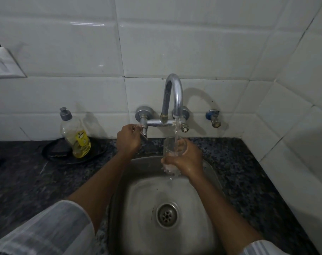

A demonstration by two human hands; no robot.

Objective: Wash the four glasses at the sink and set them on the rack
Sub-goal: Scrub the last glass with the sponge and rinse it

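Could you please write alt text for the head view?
The right hand holds a clear glass under the running faucet above a steel sink. The left hand grips the tap handle; a soap bottle stands left.

Clear glass (173, 147); steel-grey sink (138, 227) and tap (172, 96); black-and-grey speckled worktop (239, 162); glossy white wall tiles (175, 48); yellow liquid in grey-capped bottle (75, 137), far left; white sleeves (46, 230), faintly grey-striped.

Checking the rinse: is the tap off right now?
No, water runs from the tap into the glass held by the right hand over the sink.
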